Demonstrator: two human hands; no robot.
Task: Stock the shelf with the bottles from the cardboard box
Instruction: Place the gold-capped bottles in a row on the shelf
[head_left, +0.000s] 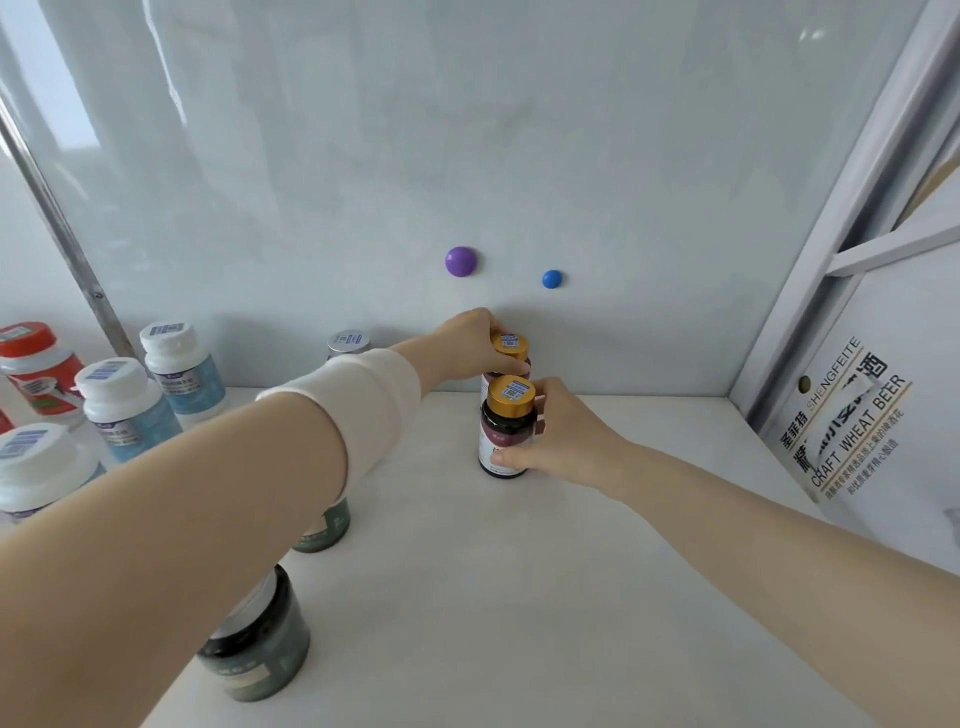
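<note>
Right now, seen from the head camera, both hands are setting dark gold-capped bottles on the white shelf (597, 545), and the rear bottle (509, 358) serves as the landmark. The left hand (470, 343) wraps that rear bottle from its left side, fingers closed around the cap and shoulder. Directly in front of it, touching or nearly so, stands the front bottle (506, 431); the right hand (558, 436) clasps it from the right, thumb low on the label and fingers curled behind.

To do this well, I would seat each base flat on the shelf before loosening either hand, keep the pair in one line, and open the fingers sideways so that neither cap is nudged.

Left of the rear bottle stand green jars (260, 649) and, farther left, white-capped bottles (124, 405). No cardboard box shows.
</note>
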